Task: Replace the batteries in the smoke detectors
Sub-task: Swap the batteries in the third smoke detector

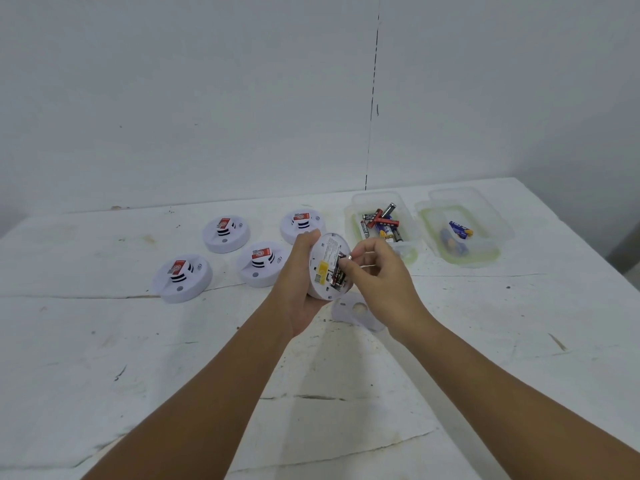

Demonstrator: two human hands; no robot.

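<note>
While cradled back-up at centre frame, round white plastic smoke detector (pixel 327 268) gripped around its rim by left hand (pixel 300 289), open battery bay and yellow label facing the camera. Right hand (pixel 375 271) closed in a pinch, fingertips (pixel 346 263) on a battery (pixel 337 274) seated in that bay. Just below the hands, flat on the scuffed white table (pixel 104 341): detached white round mounting plate (pixel 356 311). Left of centre, four more white smoke detectors (pixel 227 234), each face-up with a red sticker. Right of centre, clear plastic tub (pixel 382 223) holding a jumble of red, black and blue batteries; further right, second clear tub (pixel 462 226) with a few blue batteries.
</note>
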